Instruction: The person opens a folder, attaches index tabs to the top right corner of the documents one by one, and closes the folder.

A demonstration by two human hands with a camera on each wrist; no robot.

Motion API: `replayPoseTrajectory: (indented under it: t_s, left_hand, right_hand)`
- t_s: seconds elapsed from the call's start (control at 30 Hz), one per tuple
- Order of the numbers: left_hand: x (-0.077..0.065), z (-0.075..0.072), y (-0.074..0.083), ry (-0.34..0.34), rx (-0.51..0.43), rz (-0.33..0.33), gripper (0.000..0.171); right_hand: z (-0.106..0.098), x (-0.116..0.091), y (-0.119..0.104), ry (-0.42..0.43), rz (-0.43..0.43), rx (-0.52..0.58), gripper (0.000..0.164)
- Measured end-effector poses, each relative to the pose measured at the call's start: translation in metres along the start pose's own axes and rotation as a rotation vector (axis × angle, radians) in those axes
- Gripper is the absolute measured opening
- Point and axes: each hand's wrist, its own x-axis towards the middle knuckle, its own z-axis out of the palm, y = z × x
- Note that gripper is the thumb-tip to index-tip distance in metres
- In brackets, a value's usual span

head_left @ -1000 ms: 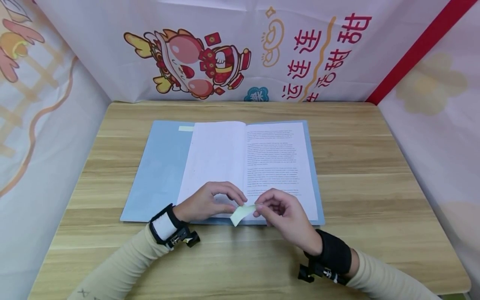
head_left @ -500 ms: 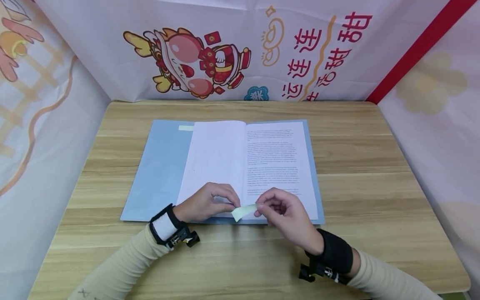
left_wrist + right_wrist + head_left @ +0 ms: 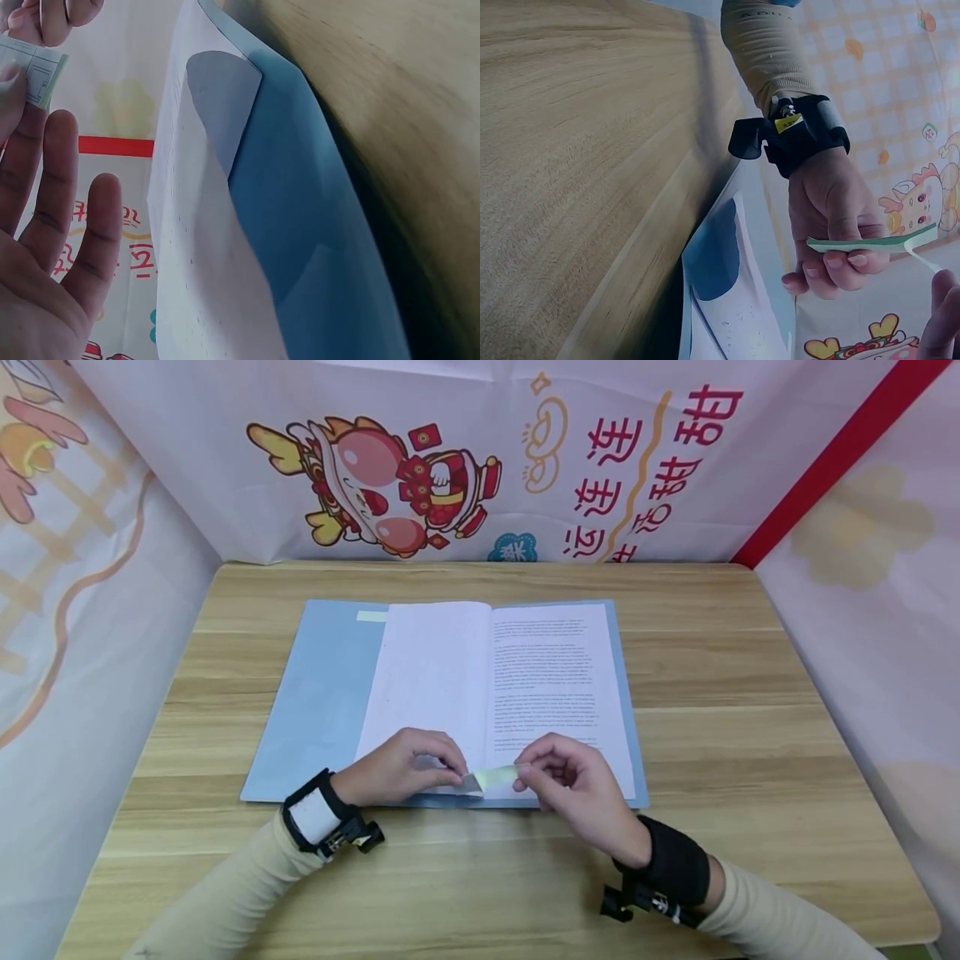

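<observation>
My left hand (image 3: pixel 405 768) pinches a small pad of pale green sticky notes (image 3: pixel 862 244) between thumb and fingers. Printed lines mark the pad's underside in the left wrist view. A pale green sticky note (image 3: pixel 498 776) slants up from it to my right hand (image 3: pixel 577 785), which pinches its far end between thumb and forefinger. In the right wrist view that note still joins the pad at one end. Both hands are over the lower edge of an open blue folder (image 3: pixel 322 710), with a blank page (image 3: pixel 427 677) at left and a printed page (image 3: pixel 547 677) at right.
A pale green strip (image 3: pixel 372 617) sticks out at the top left beside the blank page. The folder lies on a wood-grain table (image 3: pixel 720 710). A printed cloth (image 3: pixel 465 410) hangs along the back, with more cloth at both sides.
My left hand has shifted a little left with the pad, away from the right hand. The green note now stretches between both hands, and the pad's grey side shows. My right hand has barely moved.
</observation>
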Motion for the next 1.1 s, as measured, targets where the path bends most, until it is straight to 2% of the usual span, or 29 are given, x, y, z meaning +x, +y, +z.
replayPoseTrajectory:
  t_s: [0.23, 0.73, 1.1]
  left_hand:
    - [-0.006, -0.004, -0.002, -0.048, 0.046, -0.012, 0.005]
    - [-0.021, -0.013, -0.006, -0.073, 0.073, -0.083, 0.006]
    - [-0.026, -0.016, -0.006, -0.078, 0.066, -0.121, 0.006]
  right_hand:
    - [0.0, -0.001, 0.001, 0.007, 0.019, 0.003, 0.006]
    - [-0.005, -0.002, 0.004, 0.018, 0.0, -0.009, 0.007]
    - [-0.005, -0.003, 0.006, 0.021, 0.012, -0.003, 0.007]
